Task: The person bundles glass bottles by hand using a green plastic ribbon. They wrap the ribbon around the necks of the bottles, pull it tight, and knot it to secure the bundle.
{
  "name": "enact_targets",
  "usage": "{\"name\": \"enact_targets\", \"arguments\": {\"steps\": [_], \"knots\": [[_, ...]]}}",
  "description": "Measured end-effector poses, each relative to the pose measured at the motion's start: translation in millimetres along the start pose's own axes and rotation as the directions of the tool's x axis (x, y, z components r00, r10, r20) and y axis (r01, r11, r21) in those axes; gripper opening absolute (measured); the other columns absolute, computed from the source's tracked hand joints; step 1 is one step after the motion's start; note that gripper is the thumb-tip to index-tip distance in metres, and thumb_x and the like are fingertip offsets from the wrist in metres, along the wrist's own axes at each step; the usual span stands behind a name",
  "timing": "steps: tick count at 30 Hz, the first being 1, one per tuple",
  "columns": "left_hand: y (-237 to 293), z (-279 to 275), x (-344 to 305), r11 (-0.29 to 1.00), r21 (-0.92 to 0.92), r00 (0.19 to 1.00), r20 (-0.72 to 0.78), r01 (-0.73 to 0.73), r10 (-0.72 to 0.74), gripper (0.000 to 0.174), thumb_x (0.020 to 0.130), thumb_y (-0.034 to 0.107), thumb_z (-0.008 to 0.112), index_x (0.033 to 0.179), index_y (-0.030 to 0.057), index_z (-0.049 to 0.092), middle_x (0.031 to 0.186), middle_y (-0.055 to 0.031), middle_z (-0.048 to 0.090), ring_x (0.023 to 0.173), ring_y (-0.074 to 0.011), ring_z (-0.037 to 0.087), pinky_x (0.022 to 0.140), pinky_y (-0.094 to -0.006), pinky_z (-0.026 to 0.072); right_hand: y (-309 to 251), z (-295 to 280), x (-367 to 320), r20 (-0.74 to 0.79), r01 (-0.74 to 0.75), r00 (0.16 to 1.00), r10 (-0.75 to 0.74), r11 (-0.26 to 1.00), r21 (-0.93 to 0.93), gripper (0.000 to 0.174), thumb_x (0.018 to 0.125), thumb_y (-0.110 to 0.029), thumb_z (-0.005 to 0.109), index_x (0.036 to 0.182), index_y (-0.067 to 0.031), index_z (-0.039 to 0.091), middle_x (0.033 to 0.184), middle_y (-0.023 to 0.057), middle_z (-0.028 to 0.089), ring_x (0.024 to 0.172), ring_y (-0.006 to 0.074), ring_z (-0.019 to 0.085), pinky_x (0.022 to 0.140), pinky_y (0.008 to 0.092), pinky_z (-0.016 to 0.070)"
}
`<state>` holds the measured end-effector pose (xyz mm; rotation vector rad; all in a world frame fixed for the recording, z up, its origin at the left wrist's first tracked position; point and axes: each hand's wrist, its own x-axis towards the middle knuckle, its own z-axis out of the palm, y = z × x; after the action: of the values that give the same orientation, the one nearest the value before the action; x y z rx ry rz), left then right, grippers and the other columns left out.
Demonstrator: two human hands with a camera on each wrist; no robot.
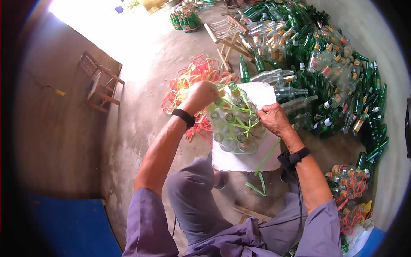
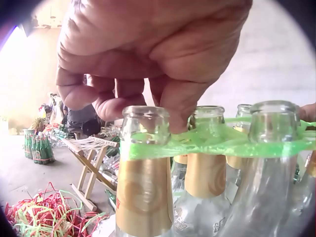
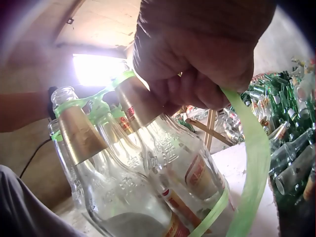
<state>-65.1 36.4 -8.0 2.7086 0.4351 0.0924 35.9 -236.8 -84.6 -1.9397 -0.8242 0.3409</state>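
**Even tension mattered for the green strap round the bottle necks**

The clear glass bottles with gold neck labels [image 2: 143, 197] stood upright and close together on the white rectangular table [image 1: 239, 165]. Over the table's far left part, the left hand [image 1: 200, 95] reached in among the necks with bent fingers; whether its grip held anything could not be told. Over the table's right side, the right hand [image 1: 275, 120] gripped the flat, light-green plastic strap [image 3: 256, 163], whose loose tail hung past the table's near right edge. Strands already ran round and between the necks, just below the rims.

Working well here probably meant drawing the slack out steadily, keeping each strand level below the rims, and steadying the outer bottles against the pull. A sharp tug could have tipped one or let the strap ride up and off.
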Motion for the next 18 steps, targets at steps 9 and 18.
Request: {"name": "enact_targets", "arguments": {"steps": [9,18], "knots": [[-8,-4,-1,0.950,-0.310,0.992,0.124,0.040,-0.001,0.015,0.083,0.015,0.070,0.093,0.0046,0.074,0.079,-0.0006,0.068,0.072,-0.0083,0.060,0.068,-0.0278,0.0488,26,5,-4,-0.038,-0.041,0.998,0.044,0.996,0.082,0.026,0.082,-0.022,0.070,0.076,0.0026,0.072,0.061,0.0187,0.063,0.055,0.0209,0.059,0.060,0.0354,0.0496],[-5,7,-11,0.914,-0.404,0.999,0.013,0.049,-0.048,0.018,0.090,0.020,0.068,0.096,0.0037,0.073,0.082,-0.0022,0.069,0.077,-0.0111,0.061,0.074,-0.0292,0.0492,34,-13,-20,0.052,-0.118,0.992,0.113,0.989,0.089,0.027,0.084,-0.022,0.069,0.074,0.0030,0.069,0.056,0.0162,0.057,0.052,0.0175,0.050,0.057,0.0354,0.0473]]}}
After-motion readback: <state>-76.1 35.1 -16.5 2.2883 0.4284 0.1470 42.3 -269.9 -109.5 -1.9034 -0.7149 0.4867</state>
